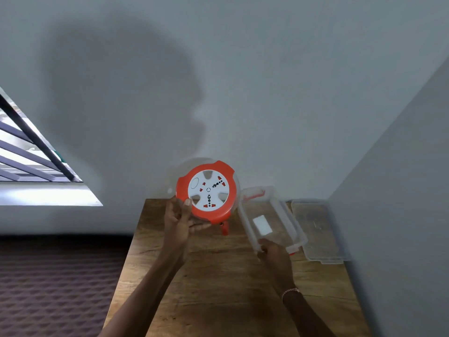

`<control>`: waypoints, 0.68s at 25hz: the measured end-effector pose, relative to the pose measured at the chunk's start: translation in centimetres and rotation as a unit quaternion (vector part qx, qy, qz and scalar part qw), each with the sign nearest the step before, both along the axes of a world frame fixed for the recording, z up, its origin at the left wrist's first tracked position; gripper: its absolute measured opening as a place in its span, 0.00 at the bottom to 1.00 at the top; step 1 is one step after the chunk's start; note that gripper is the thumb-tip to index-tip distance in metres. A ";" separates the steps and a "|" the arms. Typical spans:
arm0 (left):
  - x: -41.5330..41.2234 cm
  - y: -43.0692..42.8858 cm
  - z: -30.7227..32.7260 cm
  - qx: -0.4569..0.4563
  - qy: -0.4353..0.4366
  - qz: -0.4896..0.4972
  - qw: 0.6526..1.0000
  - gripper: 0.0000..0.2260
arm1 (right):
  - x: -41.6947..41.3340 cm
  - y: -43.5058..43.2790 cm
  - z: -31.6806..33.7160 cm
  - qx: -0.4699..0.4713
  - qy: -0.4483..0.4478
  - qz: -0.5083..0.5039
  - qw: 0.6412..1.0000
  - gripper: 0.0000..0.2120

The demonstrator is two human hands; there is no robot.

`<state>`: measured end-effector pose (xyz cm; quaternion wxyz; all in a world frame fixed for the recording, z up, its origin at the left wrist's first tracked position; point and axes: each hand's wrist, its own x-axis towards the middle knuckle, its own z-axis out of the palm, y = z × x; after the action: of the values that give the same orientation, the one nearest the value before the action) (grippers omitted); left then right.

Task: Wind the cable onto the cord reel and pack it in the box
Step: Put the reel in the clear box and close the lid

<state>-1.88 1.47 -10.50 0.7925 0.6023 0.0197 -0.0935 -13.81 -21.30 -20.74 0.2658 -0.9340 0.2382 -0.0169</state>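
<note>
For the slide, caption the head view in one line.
Left hand holds the orange cord reel above the wooden table while right hand grips the clear box.

Your cord reel [209, 192] is orange with a white face; the box [272, 220] is clear with orange latches, the table [218, 276] brown woodgrain.

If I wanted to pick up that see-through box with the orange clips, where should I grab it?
Probably by a long side wall of the clear box, pinching over the open rim from above. The lid lies off beside it, so the rim is free. The right hand already holds the near corner that way. Skip the orange clips; they look hinged and may flip.
</note>
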 end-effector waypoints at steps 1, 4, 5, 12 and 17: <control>0.0 -0.2 -0.1 0.000 0.001 0.002 1.000 0.25 | -0.4 -0.2 -0.1 0.006 0.005 0.025 1.000 0.15; -0.2 -0.2 -0.4 0.010 -0.002 0.001 1.000 0.26 | -1.8 -1.2 -0.4 -0.017 -0.010 0.102 0.995 0.16; -0.3 -0.2 -0.5 0.013 -0.002 -0.001 1.000 0.26 | -2.1 -1.7 -0.5 -0.034 -0.009 0.126 0.991 0.16; -0.6 0.4 -0.9 0.018 0.013 0.009 1.000 0.25 | -1.9 -2.7 1.4 -0.048 0.033 0.219 0.974 0.15; -1.2 0.3 -0.9 0.020 0.015 -0.006 1.000 0.20 | 1.1 2.0 5.7 0.409 -0.057 -0.007 0.911 0.23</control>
<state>-3.05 1.81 -11.35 0.7796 0.6163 0.0298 -0.1069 -12.67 -19.27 -15.05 0.6377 -0.7392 0.2150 0.0273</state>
